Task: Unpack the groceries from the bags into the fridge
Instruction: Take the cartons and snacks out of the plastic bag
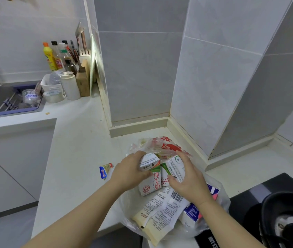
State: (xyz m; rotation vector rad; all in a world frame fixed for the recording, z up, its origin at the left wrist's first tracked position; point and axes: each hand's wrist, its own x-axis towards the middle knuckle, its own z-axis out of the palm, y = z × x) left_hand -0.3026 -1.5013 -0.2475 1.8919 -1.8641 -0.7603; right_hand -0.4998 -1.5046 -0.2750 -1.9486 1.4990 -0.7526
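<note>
Currently gripped: two milk cartons, one in each hand, side by side over the clear plastic bag [220, 197].
Left hand [129, 173]: fingers are curled over the top of the left milk carton [151, 181], with the thumb laid on its front.
Right hand [186, 178]: the right milk carton [175, 169] is clasped from its right side.
Bag contents: a printed white packet [160, 206] and a blue-and-white box [191, 214] are seen inside.
Bag position: set on the white counter [77, 140], beside the black stove [249, 199].
Behind: a red-printed bag [167, 145] is crumpled near the wall.
</note>
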